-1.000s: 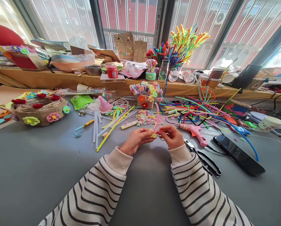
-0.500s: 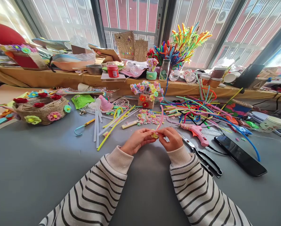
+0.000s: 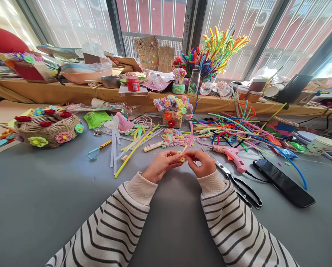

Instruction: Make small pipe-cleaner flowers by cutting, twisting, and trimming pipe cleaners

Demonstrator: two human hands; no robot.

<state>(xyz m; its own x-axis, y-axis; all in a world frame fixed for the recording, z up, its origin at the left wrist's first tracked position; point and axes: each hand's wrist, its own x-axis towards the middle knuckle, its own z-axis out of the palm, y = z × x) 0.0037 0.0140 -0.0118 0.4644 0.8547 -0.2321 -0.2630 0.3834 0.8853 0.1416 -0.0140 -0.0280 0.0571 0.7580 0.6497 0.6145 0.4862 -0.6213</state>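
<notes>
A person's left hand (image 3: 163, 165) pinches a small yellow coil (image 3: 183, 160) over a gray table (image 3: 166, 222), a pink pipe cleaner (image 3: 190, 135) curving up beside it, as the right hand (image 3: 201, 164) closes its fingertips on the stem's lower end, the 2 hands nearly meeting. Pastel bits (image 3: 173, 138) lie just beyond; scissors (image 3: 225, 170), a pink glue gun (image 3: 232, 155) and a black phone (image 3: 284, 183) sit at right, a flower-trimmed basket (image 3: 49, 135) at far left.

Grey table (image 3: 71, 196) with scissors (image 3: 229, 177), phone (image 3: 284, 183)
</notes>
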